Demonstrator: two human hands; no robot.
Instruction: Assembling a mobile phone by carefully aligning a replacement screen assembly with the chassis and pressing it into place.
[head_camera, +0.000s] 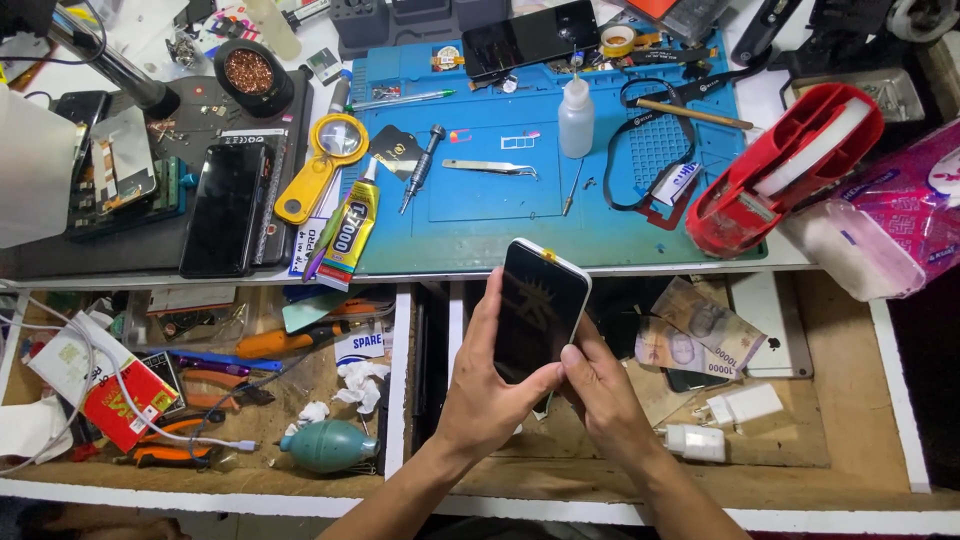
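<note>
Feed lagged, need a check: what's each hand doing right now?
Left hand: closed around the dark-screened phone, holding it.
Right hand: gripping the phone's lower edge, thumb on the screen.

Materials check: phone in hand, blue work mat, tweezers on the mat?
Smartphone, held by left hand and right hand: glossy dark glass front, going by the reflections; white rim, probably plastic. Blue mat: matte, moulded recesses, looks like silicone or rubber. Tweezers: bare silvery metal, likely steel, with a bright sheen.
</note>
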